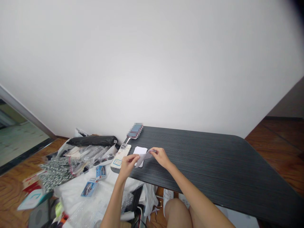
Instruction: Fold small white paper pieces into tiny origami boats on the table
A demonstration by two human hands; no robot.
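Note:
My left hand (129,162) and my right hand (159,155) pinch the two ends of a thin pale strip of film or paper (144,157), held just above the dark table (213,164). Under the strip lies a white sheet (140,150) flat on the tabletop. A phone in a cream case (121,154) lies face down at the table's left corner, close to my left hand. Both hands have their fingers closed on the strip.
A blurred blue object (135,130) sits at the table's far left corner. Left of the table the floor holds a black bag (92,140), plastic packets (80,158), small cards (101,172) and white wrapping (78,193). My bare knees (175,210) are under the table's near edge.

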